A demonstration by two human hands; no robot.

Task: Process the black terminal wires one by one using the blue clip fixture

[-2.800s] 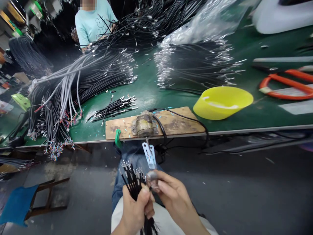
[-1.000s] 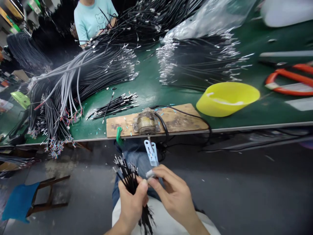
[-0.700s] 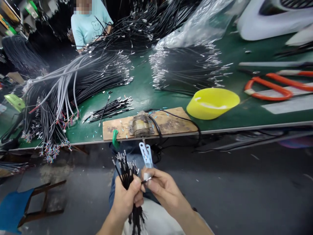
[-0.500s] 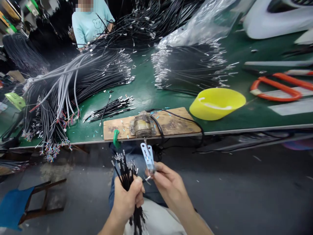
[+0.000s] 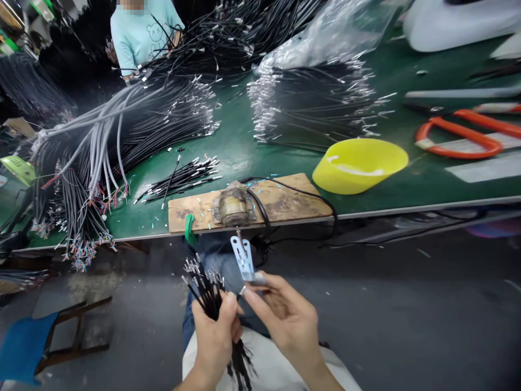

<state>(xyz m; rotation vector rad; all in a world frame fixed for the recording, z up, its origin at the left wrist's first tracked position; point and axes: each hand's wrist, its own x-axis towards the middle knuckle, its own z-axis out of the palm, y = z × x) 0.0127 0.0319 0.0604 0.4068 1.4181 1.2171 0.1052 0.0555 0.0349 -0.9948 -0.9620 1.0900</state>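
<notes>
Head view: clenching bundle of black cables [image 5: 207,296] in left hand [image 5: 214,336], below near edge of desk [image 5: 236,152]. With right hand [image 5: 291,320] half-curled at silvery cable tip [image 5: 243,291], beside light-blue clip [image 5: 248,269]; cannot tell if pinched.

From here I am making out no legible words or numbers; only a line-drawn bear [image 5: 156,33] with x-shaped eyes is showing on a light-blue shirt [image 5: 131,39].
</notes>
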